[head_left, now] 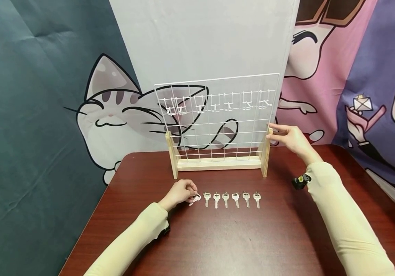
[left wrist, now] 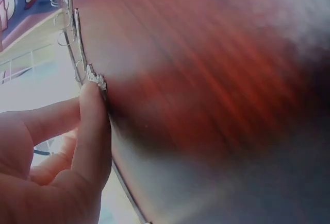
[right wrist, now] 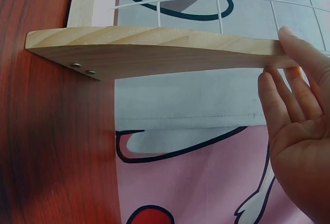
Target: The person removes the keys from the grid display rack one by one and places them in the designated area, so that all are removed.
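Observation:
My left hand (head_left: 181, 191) is at the left end of a row of keys, and its thumb and fingers pinch the leftmost key (head_left: 196, 198). Close up in the left wrist view, the key's toothed blade (left wrist: 98, 79) shows at the fingertips. To its right lie several more silver keys (head_left: 226, 199), each with a small ring, side by side on the table. At the rack's right side, my right hand (head_left: 292, 140) grips the top of the wooden upright (right wrist: 170, 54) between thumb and fingers. A white wire grid (head_left: 218, 122) stands between the two uprights.
Several white hooks (head_left: 214, 107) hang in a line near the grid's top. A wooden crossbar (head_left: 218, 165) joins the uprights low down. Rack and keys stand on a red-brown table (head_left: 246, 237). Behind is a printed cloth (head_left: 204, 42) with cartoon figures.

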`<state>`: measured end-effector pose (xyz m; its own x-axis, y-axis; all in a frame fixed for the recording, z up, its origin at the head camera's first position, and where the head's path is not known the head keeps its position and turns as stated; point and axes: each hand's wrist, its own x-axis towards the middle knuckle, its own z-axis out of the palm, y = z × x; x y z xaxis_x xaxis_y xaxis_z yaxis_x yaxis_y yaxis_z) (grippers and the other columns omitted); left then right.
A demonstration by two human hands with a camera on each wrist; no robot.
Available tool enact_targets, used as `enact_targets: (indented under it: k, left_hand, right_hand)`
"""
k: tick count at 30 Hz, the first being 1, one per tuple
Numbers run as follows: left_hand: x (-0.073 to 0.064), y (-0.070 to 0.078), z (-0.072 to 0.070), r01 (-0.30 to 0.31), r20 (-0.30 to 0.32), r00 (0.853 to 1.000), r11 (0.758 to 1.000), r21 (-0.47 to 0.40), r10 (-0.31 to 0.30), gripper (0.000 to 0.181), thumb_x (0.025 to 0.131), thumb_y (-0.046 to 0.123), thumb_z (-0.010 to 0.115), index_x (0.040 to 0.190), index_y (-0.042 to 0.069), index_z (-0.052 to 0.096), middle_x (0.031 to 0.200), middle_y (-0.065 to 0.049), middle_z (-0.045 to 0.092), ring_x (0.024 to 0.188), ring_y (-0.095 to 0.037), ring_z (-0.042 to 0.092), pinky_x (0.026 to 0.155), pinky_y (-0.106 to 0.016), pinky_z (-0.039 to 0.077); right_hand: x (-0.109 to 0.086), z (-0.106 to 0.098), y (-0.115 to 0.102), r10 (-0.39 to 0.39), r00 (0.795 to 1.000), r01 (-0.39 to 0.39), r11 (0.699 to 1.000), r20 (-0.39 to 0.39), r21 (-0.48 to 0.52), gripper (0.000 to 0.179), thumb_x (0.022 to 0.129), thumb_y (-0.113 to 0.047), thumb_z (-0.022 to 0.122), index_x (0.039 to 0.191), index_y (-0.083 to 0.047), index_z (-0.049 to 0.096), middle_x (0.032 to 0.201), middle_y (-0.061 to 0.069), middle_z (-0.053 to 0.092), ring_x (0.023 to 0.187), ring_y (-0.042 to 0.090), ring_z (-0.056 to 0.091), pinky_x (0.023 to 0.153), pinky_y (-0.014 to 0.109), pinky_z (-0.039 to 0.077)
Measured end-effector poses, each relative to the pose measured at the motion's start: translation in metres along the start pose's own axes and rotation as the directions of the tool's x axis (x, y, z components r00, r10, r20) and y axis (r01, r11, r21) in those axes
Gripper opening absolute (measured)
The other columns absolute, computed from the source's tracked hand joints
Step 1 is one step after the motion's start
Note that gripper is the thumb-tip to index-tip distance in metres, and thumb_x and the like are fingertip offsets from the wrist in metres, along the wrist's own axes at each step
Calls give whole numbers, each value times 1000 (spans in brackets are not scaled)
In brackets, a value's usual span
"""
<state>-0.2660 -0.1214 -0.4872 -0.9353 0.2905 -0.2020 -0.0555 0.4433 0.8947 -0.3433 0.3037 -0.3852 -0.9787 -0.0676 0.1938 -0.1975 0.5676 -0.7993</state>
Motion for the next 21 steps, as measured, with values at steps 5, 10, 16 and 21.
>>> enact_targets:
  k: [5, 10, 16, 21]
  left_hand:
    - [-3, 1, -2, 47, -29, 998, 999, -20, -48, 6, 92, -8, 64, 89, -4, 59, 77, -14, 65, 58, -13, 63, 55, -26, 59]
    - [-2, 1, -4, 22, -19, 1000, 999, 28, -22, 11, 91, -7, 64, 86, 2, 59, 75, -11, 63, 57, -15, 61, 54, -29, 59]
    - [2, 5, -6, -62, 6, 998, 975, 214, 62, 9, 88, -5, 67, 88, 3, 63, 73, -2, 59, 57, -14, 54, 49, -27, 54]
    - [9, 3, -7, -120, 53, 993, 950, 287, 109, 10, 87, -7, 67, 94, 0, 67, 72, -2, 58, 54, -11, 52, 46, -23, 51]
  right_hand:
    - [0, 0, -2, 1, 1000, -1, 1000, 9, -8, 65, 86, -45, 79, 143, -19, 59, 136, 10, 62, 98, -6, 59, 75, 13, 45]
    - [0, -1, -2, 2, 1000, -2, 1000, 0, 12, 63, 86, -42, 79, 141, -19, 60, 135, 10, 63, 93, -7, 62, 73, 14, 51]
    - [0, -1, -2, 5, 1000, -6, 1000, 11, 27, 63, 87, -41, 79, 142, -18, 60, 136, 11, 62, 90, -9, 62, 71, 13, 52]
    - [0, -1, -2, 14, 1000, -14, 1000, 22, 21, 66, 86, -43, 79, 143, -17, 58, 136, 12, 61, 93, -8, 61, 72, 13, 51]
